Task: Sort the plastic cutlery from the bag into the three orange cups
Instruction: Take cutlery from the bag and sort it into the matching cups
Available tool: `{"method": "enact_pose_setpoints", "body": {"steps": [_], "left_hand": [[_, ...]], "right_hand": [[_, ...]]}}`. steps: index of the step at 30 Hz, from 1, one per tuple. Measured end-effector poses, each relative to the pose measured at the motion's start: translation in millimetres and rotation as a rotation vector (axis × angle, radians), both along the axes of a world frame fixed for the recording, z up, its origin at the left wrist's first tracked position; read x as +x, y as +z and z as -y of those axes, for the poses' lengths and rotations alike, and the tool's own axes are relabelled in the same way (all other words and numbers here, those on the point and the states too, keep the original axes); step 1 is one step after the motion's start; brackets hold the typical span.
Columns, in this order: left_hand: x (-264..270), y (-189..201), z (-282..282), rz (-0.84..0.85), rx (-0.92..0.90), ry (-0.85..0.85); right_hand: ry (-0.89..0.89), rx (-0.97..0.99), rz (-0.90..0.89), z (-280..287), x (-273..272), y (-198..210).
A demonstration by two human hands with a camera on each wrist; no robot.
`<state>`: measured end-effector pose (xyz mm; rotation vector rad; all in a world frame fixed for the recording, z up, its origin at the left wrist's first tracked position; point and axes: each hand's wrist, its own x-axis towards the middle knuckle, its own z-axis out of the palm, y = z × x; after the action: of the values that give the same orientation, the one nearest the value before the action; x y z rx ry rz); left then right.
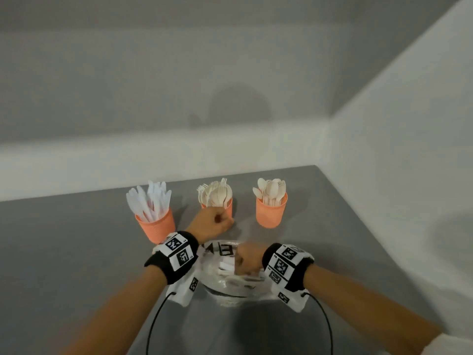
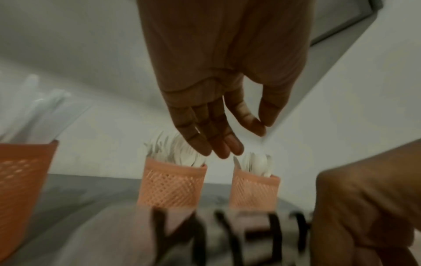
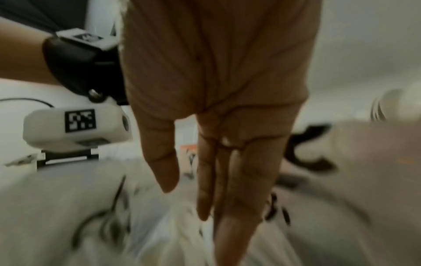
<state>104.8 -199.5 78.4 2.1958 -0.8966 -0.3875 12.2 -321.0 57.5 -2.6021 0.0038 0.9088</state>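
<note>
Three orange cups stand in a row on the grey table. The left cup (image 1: 156,225) (image 2: 20,189) holds white knives, the middle cup (image 1: 227,210) (image 2: 170,187) forks, the right cup (image 1: 271,212) (image 2: 252,190) spoons. My left hand (image 1: 213,222) (image 2: 227,136) hovers just in front of the middle cup. Its fingers hang loosely, thumb and forefinger tips nearly meet, and nothing shows between them. A clear plastic bag (image 1: 230,280) (image 2: 114,234) (image 3: 68,207) with black lettering lies nearer me, with white cutlery inside. My right hand (image 1: 247,262) (image 3: 200,198) reaches down into it with straight fingers.
The grey table (image 1: 76,252) ends at a white wall behind the cups and another wall on the right. The camera on my left wrist (image 3: 75,129) sits close to my right hand. Cables trail from both wristbands toward the table's near edge.
</note>
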Motion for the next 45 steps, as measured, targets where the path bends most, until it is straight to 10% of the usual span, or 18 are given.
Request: {"method": "enact_pose_setpoints", "body": {"steps": [8, 45], "left_hand": [[-21.8, -51.5, -36.4, 0.003, 0.628, -0.032], [-6.5, -28.1, -39.7, 0.001, 0.344, 0.134]], "right_hand": [[0.015, -0.280, 0.165, -7.7, -18.7, -43.2], [-0.181, -0.186, 0.260, -21.0, -8.3, -61.9]]}}
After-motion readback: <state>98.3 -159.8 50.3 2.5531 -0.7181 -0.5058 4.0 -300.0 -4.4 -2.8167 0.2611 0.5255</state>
